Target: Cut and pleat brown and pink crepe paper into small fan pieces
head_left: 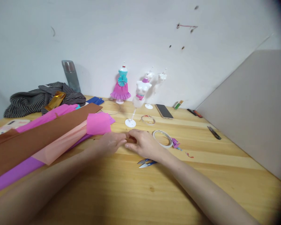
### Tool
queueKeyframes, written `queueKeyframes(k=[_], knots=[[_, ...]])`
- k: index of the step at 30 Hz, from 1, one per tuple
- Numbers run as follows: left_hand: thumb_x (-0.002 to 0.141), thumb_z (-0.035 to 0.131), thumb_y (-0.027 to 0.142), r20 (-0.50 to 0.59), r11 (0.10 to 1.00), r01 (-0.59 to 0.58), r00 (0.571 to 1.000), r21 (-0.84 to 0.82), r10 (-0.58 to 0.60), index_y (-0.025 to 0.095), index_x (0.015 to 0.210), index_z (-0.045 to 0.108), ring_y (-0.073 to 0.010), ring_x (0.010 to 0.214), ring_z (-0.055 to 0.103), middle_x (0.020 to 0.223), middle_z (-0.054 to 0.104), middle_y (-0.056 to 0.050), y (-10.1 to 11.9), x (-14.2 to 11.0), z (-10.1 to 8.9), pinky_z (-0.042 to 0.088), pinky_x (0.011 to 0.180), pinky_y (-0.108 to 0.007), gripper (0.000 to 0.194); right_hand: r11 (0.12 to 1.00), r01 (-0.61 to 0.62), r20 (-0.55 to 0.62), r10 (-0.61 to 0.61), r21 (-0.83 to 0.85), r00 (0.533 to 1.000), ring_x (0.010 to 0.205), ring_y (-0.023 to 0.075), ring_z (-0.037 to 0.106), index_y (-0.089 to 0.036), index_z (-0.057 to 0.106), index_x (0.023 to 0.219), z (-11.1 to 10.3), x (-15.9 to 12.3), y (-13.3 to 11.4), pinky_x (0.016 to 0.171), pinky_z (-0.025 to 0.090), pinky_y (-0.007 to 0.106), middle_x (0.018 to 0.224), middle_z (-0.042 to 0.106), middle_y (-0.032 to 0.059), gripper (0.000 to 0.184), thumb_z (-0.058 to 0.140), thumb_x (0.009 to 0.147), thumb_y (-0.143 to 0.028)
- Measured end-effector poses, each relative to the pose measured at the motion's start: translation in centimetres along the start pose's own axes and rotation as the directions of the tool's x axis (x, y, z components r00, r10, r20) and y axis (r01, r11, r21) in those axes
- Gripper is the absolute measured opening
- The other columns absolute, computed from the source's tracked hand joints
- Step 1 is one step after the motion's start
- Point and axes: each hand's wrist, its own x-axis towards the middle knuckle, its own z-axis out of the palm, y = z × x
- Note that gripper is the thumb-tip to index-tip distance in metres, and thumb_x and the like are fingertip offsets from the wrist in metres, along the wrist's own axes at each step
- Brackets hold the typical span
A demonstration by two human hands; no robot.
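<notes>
My left hand and my right hand meet on the wooden table, fingers pinched together on a small brown piece that is mostly hidden between them. Blue-handled snips lie just below my right wrist. A ring of white tape sits right of my right hand, with purple scraps beside it. Long crepe paper sheets in brown, pink and purple lie to the left, close to my left hand.
Small mannequins stand at the back: one in a pink and teal dress, one bare white. A phone, a metal bottle, striped cloth, a thin bracelet and a dark tool lie around. A grey panel borders the right.
</notes>
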Motion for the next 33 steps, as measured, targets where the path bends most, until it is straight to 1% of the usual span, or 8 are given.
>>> queueKeyframes(k=[3,8,12,15,19,26,30,33], knots=[[0.091,0.034,0.024,0.000,0.997,0.022,1.000,-0.077,-0.022,0.018,0.084,0.057,-0.0126,0.072,0.055,0.080,0.063,0.000,0.1,0.1,0.3,0.039,0.064,-0.023,0.025,0.994,-0.029,-0.018,0.031,0.101,0.999,0.059,0.0101,0.046,-0.016,0.061,0.075,0.2,0.2,0.3,0.056,0.028,0.022,0.064,0.055,-0.0014,0.013,0.058,0.082,-0.027],[0.087,0.038,0.027,0.018,0.968,0.159,0.987,-0.196,-0.158,0.017,0.061,0.045,-0.0083,0.050,0.043,0.054,0.046,0.005,0.7,0.1,0.2,0.032,0.051,-0.021,0.028,0.955,-0.099,-0.022,0.109,0.280,0.994,0.052,0.0082,0.039,-0.015,0.060,0.066,0.1,0.4,1.0,0.052,0.027,0.021,0.055,0.048,-0.0044,0.016,0.058,0.078,-0.026],[0.083,0.042,0.034,0.170,0.853,0.339,0.940,-0.396,-0.295,0.016,0.067,0.053,-0.0067,0.039,0.042,0.051,0.050,0.005,1.0,0.1,-0.1,0.032,0.043,-0.020,0.026,0.908,-0.159,-0.011,0.177,0.389,0.984,0.052,0.0083,0.038,-0.014,0.060,0.063,0.0,0.5,1.5,0.051,0.029,0.021,0.054,0.047,-0.0040,0.018,0.060,0.074,-0.028],[0.079,0.047,0.038,0.220,0.771,0.401,0.916,-0.494,-0.336,0.014,0.076,0.058,-0.0060,0.035,0.041,0.050,0.053,0.005,0.9,0.2,-0.3,0.030,0.038,-0.019,0.027,0.869,-0.185,-0.015,0.215,0.459,0.976,0.050,0.0080,0.037,-0.014,0.060,0.063,0.0,0.8,2.3,0.049,0.028,0.021,0.053,0.047,-0.0040,0.020,0.060,0.072,-0.031],[0.077,0.051,0.041,0.214,0.735,0.411,0.911,-0.539,-0.352,0.012,0.075,0.060,-0.0054,0.033,0.041,0.050,0.056,0.004,0.3,0.2,-0.4,0.029,0.035,-0.018,0.030,0.832,-0.200,-0.012,0.241,0.518,0.970,0.047,0.0072,0.034,-0.015,0.057,0.061,-0.3,1.0,3.3,0.046,0.026,0.021,0.048,0.043,-0.0058,0.022,0.060,0.071,-0.034],[0.077,0.053,0.043,0.204,0.689,0.381,0.922,-0.616,-0.328,0.013,0.073,0.058,-0.0046,0.034,0.043,0.052,0.058,0.003,-0.7,0.1,-0.4,0.029,0.036,-0.017,0.031,0.806,-0.217,-0.005,0.263,0.551,0.965,0.045,0.0081,0.040,-0.015,0.056,0.061,-0.9,1.0,4.6,0.044,0.028,0.021,0.048,0.047,-0.0043,0.023,0.060,0.071,-0.035],[0.079,0.054,0.041,0.145,0.686,0.356,0.927,-0.635,-0.346,0.014,0.063,0.055,-0.0039,0.034,0.041,0.046,0.053,0.005,-1.0,0.2,-0.6,0.028,0.037,-0.017,0.031,0.773,-0.239,0.002,0.294,0.588,0.956,0.045,0.0082,0.043,-0.015,0.055,0.060,-1.6,1.0,5.0,0.044,0.031,0.022,0.049,0.049,-0.0036,0.023,0.062,0.070,-0.034],[0.078,0.056,0.042,0.101,0.662,0.342,0.922,-0.667,-0.375,0.014,0.062,0.055,-0.0041,0.036,0.042,0.047,0.054,0.004,-1.6,0.2,-0.6,0.029,0.037,-0.017,0.033,0.704,-0.256,0.009,0.334,0.662,0.943,0.045,0.0083,0.044,-0.015,0.055,0.062,-2.0,1.0,5.2,0.046,0.040,0.023,0.051,0.048,-0.0042,0.024,0.065,0.068,-0.036]])
